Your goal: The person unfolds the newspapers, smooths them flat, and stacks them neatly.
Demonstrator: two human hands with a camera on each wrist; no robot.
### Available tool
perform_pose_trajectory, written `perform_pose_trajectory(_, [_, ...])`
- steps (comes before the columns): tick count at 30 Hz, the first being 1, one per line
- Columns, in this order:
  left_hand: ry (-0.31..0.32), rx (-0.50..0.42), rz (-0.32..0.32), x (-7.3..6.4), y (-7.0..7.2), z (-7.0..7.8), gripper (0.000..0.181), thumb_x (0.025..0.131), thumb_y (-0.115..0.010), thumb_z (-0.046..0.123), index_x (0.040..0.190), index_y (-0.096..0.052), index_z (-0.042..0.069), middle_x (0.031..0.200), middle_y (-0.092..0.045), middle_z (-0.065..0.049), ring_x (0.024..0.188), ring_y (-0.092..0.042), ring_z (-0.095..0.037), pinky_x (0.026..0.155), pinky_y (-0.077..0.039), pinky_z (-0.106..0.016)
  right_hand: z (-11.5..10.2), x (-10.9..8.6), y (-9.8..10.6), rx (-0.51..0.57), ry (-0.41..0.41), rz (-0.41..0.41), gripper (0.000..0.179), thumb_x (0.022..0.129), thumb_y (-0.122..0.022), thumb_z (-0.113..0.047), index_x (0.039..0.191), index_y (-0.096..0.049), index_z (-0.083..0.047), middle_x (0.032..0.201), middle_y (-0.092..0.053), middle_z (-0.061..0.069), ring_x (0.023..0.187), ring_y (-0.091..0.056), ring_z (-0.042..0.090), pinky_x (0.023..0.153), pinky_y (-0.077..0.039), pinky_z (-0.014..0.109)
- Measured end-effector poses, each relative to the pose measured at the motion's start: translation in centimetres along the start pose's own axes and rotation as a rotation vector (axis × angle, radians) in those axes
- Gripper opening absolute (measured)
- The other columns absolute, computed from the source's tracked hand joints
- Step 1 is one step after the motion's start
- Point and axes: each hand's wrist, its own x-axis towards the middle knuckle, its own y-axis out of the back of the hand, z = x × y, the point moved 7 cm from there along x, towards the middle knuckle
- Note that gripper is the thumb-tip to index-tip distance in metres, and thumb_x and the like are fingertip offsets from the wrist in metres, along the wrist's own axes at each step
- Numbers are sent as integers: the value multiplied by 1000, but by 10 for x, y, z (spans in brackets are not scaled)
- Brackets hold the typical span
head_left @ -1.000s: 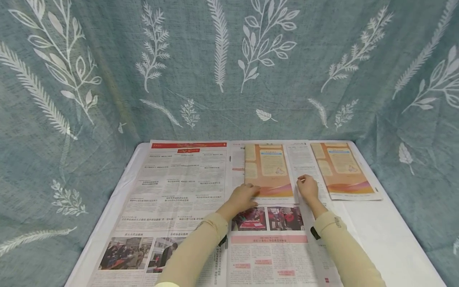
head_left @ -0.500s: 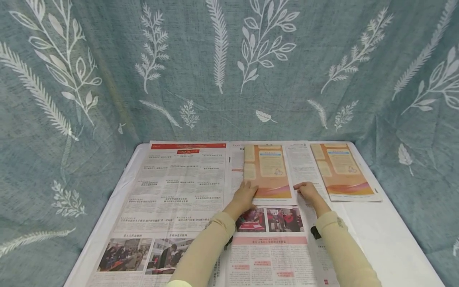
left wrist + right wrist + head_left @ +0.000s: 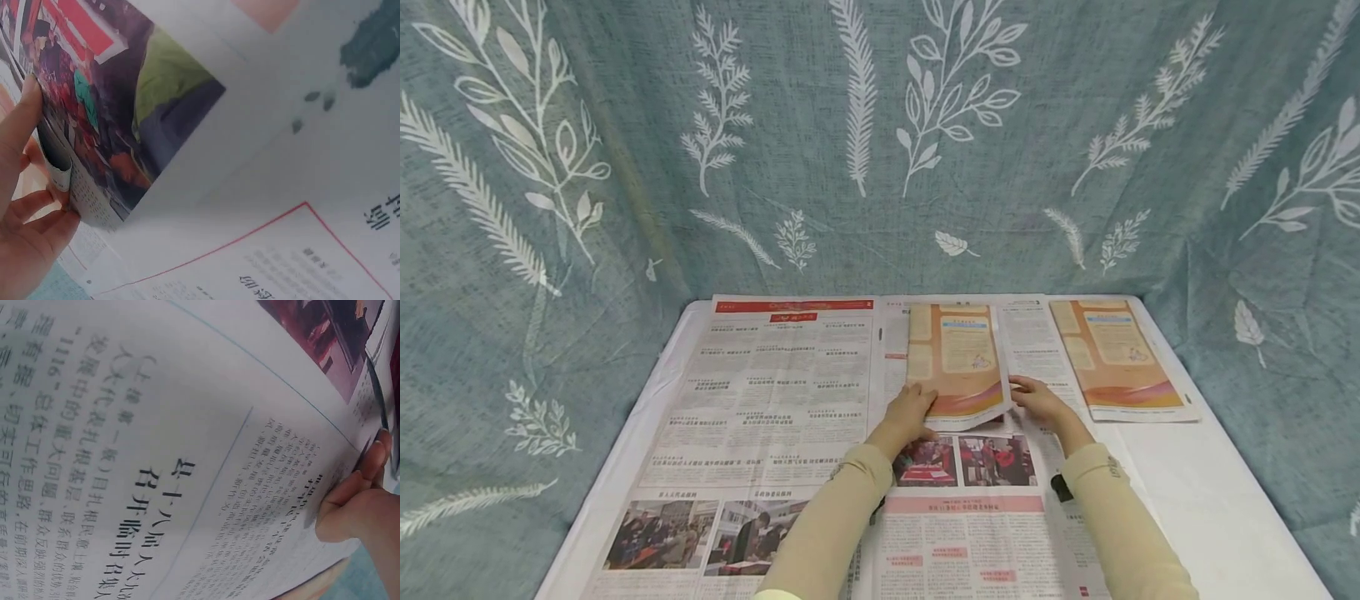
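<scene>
In the head view a folded newspaper [image 3: 962, 358] with an orange printed face lies on a spread newspaper [image 3: 962, 542]. My left hand [image 3: 908, 417] is at its lower left edge. The left wrist view shows the thumb and curled fingers of that hand [image 3: 31, 219] on either side of the paper's folded edge [image 3: 57, 165]. At the lower right edge, my right hand [image 3: 1045, 404] pinches the paper, and that corner is slightly raised. In the right wrist view the raised edge meets the fingertips of the right hand [image 3: 356, 500].
A second folded newspaper [image 3: 1120, 358] with the same orange print lies at the right. Another newspaper page [image 3: 775, 400] covers the left side of the white table [image 3: 1217, 500]. A blue-green leaf-patterned cloth [image 3: 820, 150] hangs behind and at both sides.
My right hand has come down and left to the folded newspaper's edge, and its lower right corner has risen. My left hand has shifted slightly along the left edge.
</scene>
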Motion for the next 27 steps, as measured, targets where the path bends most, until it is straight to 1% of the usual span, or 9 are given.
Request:
perform_pose_trajectory(4, [6, -10, -14, -2, 3, 5, 79, 73, -76, 49, 138, -49, 12, 136, -45, -21, 126, -43, -38, 94, -49, -45, 31, 22, 8, -164, -84, 48, 63, 94, -54, -43, 146, -35, -14, 139, -45, 25, 122, -50, 35, 93, -48, 44])
perform_pose_trajectory(7, [55, -42, -1, -2, 2, 11, 79, 70, -72, 59, 132, -53, 13, 130, -47, -21, 121, -42, -37, 94, -47, -45, 78, 53, 23, -237, -64, 88, 69, 85, -60, -55, 140, -42, -17, 127, -56, 22, 108, -59, 26, 77, -52, 35])
perform_pose_trajectory(10, [140, -88, 31, -1, 0, 14, 79, 67, -69, 68, 123, -57, 14, 121, -49, -19, 113, -41, -34, 92, -43, -46, 88, 62, 23, -263, -50, 108, 70, 84, -61, -57, 138, -43, -17, 119, -60, 20, 97, -61, 21, 70, -51, 31])
perform_pose_trajectory(13, [221, -135, 45, 1, -2, 13, 75, 70, -65, 70, 119, -58, 13, 119, -48, -18, 110, -39, -35, 91, -39, -49, 36, 35, 2, -252, -17, 94, 68, 87, -59, -51, 139, -41, -12, 117, -60, 22, 94, -60, 23, 73, -51, 35])
perform_pose_trajectory(16, [249, -171, 48, 4, 0, 11, 61, 81, -59, 61, 116, -61, 12, 122, -49, -20, 113, -39, -37, 90, -38, -51, -38, -1, -20, -224, 10, 81, 66, 87, -61, -49, 137, -43, -9, 105, -61, 18, 86, -56, 21, 72, -48, 33])
perform_pose_trajectory(17, [247, -182, 46, 5, 1, 11, 55, 85, -57, 57, 114, -63, 12, 123, -49, -20, 114, -39, -38, 89, -38, -52, -63, -15, -28, -225, -5, 85, 66, 87, -62, -46, 136, -43, -7, 101, -60, 17, 83, -54, 21, 71, -47, 33])
perform_pose_trajectory(20, [222, -218, 40, 7, 3, 9, 40, 92, -50, 44, 110, -66, 11, 125, -51, -21, 115, -42, -41, 89, -40, -54, -104, -36, -37, -263, -105, 127, 67, 86, -66, -40, 136, -42, -4, 92, -54, 13, 78, -48, 19, 68, -43, 31])
perform_pose_trajectory(23, [200, -259, 49, 8, 6, 9, 30, 92, -51, 33, 98, -65, 8, 118, -56, -20, 110, -46, -42, 85, -42, -55, -115, -45, -40, -336, -165, 139, 71, 83, -68, -40, 136, -41, 0, 89, -52, 15, 78, -46, 22, 68, -41, 32])
perform_pose_trajectory(27, [225, -325, 89, 14, 9, 4, 21, 88, -56, 24, 76, -57, 6, 100, -64, -18, 98, -54, -42, 78, -45, -55, -100, -36, -34, -356, -85, 120, 74, 79, -69, -51, 133, -44, -6, 82, -45, 9, 74, -42, 21, 63, -36, 30])
